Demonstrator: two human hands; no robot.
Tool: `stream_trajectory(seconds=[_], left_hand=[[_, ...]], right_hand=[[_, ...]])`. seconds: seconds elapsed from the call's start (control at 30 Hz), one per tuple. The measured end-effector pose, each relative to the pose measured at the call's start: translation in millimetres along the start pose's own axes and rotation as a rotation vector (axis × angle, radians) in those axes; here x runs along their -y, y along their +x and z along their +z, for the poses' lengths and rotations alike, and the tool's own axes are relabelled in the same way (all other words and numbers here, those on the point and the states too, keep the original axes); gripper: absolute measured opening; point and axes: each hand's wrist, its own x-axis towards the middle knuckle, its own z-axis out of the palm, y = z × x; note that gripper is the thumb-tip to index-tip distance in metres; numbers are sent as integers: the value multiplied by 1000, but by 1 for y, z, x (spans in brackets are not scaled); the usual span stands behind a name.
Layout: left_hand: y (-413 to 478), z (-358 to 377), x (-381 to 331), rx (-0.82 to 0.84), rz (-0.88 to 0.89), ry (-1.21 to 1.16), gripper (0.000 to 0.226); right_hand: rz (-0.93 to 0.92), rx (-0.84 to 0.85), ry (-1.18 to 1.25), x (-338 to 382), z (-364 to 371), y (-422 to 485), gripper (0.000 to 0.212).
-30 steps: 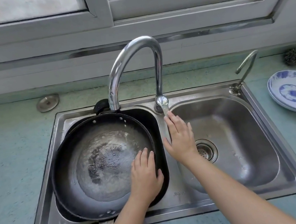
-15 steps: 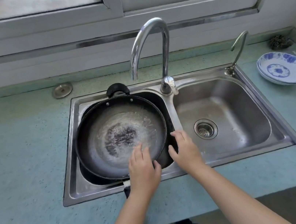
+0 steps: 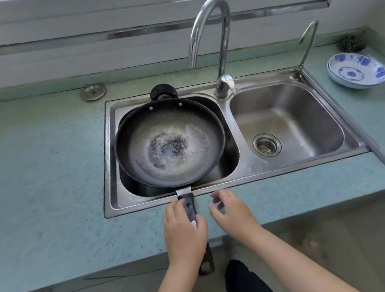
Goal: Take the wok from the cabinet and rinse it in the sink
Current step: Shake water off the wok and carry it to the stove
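A black wok (image 3: 170,144) rests in the left basin of the steel double sink (image 3: 296,165), wet, with a dark patch at its centre. Its long dark handle (image 3: 191,208) sticks out over the front counter edge towards me. My left hand (image 3: 184,232) lies over this handle, fingers curled around it. My right hand (image 3: 234,212) hovers just right of the handle, fingers apart, holding nothing. The chrome tap (image 3: 217,42) arches over the divider between the basins; no water is visible.
Blue-and-white plates (image 3: 357,71) are stacked on the counter at the right, with a dark scouring ball (image 3: 351,43) behind them. A small second tap (image 3: 305,41) stands at the sink's back right corner. A round metal cap (image 3: 93,92) lies on the counter at back left.
Both hands have drawn back from the wok's rim and the sink to the front counter edge. My left hand has closed on the wok's handle. The camera has pulled back.
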Motion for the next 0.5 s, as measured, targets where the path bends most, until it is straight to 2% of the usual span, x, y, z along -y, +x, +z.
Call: stream_trajectory(seconds=[0.2, 0.27, 0.37, 0.43, 0.5], left_hand=[[-23, -4, -3, 142, -301, -221, 36], [-26, -3, -8, 160, -382, -272, 30], [-28, 1, -12, 154, -417, -276, 34], [-25, 1, -14, 140, -433, -322, 27], [-24, -1, -15, 134, -425, -383, 19]], right_hand=[[180, 100, 257, 11, 18, -7, 14], [212, 135, 269, 15, 22, -7, 18], [282, 173, 370, 22, 24, -7, 28], [333, 185, 438, 26, 26, -6, 27], [386, 175, 511, 30, 29, -2, 35]])
